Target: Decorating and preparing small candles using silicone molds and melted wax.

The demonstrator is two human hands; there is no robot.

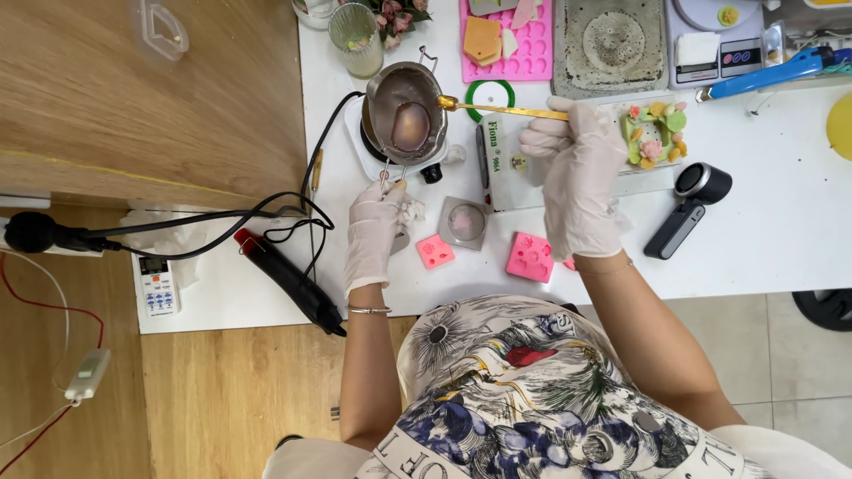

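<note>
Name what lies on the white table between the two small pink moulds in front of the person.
Between the small pink mould and the larger pink mould sits a square grey mould with a round pale pink filling, set slightly farther back, in the head view.

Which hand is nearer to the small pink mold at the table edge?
Right. The right hand is just above the small pink mold, its wrist beside it. The left hand is farther off, holding the metal pot's handle.
</note>
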